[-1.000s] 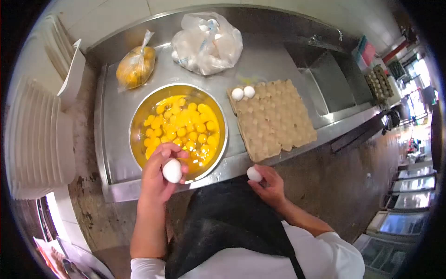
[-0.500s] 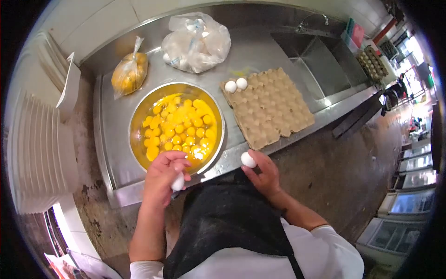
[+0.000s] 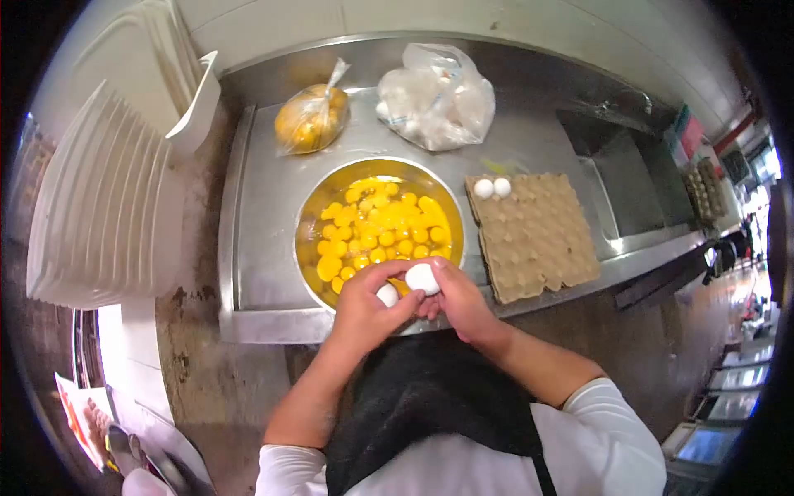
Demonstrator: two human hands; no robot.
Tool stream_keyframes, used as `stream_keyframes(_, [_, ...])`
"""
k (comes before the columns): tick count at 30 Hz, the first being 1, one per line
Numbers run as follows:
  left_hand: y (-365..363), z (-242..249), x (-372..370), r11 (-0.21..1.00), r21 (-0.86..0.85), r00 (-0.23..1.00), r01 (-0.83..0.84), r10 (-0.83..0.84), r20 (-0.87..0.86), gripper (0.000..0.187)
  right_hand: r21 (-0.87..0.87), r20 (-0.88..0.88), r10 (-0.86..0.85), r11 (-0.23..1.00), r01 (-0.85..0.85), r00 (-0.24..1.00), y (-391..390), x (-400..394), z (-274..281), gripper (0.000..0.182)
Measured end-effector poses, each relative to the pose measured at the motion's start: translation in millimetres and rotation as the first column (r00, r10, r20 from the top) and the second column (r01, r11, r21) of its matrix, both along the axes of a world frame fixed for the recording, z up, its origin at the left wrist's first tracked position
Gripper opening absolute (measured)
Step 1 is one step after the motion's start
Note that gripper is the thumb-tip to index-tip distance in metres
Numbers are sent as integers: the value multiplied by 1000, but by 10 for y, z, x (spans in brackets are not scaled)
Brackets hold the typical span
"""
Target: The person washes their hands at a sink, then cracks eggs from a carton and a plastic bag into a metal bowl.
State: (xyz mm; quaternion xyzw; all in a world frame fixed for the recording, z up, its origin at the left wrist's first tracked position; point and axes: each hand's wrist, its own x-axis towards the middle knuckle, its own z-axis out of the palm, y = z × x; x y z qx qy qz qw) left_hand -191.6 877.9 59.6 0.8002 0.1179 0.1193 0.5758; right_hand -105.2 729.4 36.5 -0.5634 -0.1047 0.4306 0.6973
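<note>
A large metal bowl (image 3: 451, 186) holds many raw egg yolks (image 3: 385, 227) in clear whites. Over its near rim my two hands meet. My left hand (image 3: 364, 302) is closed round a white egg (image 3: 387, 294), which shows between its fingers. Another white egg (image 3: 423, 279) is gripped by my right hand (image 3: 467, 306), and my left fingers reach up against it; no crack is visible in either shell. To the right of the bowl lies a cardboard egg tray (image 3: 538, 236), with two white eggs (image 3: 493, 188) in its far left corner.
Behind the bowl stand a tied bag of yellow-orange contents (image 3: 310, 120) and a clear bag of white eggshells (image 3: 438, 103). A sink (image 3: 633, 186) is set in the steel counter at right. Stacked white trays (image 3: 99, 207) stand at left; more egg trays (image 3: 703, 190) are beyond the sink.
My right hand has brought its egg left from beside the tray to my left hand at the bowl's near rim. The view has shifted, so the counter appears farther right.
</note>
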Motion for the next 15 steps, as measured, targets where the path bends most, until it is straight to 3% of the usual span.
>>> stream_keyframes(5, [26, -41, 61, 993, -56, 995, -101, 101, 1, 35, -31, 49, 47, 998, -46, 998, 146, 91, 43, 35])
stream_keyframes(8, [38, -100, 132, 985, 48, 986, -163, 164, -8, 35, -37, 95, 74, 997, -70, 993, 214, 186, -35, 34])
stream_keyframes(10, [48, -125, 180, 959, 210, 981, -189, 194, -5, 35, -48, 133, 96, 995, -90, 987, 255, 250, -48, 33])
stream_keyframes(15, [37, -197, 297, 919, 293, 965, -263, 257, 60, 34, -86, 48, 138, 987, -133, 989, 331, 396, -78, 33])
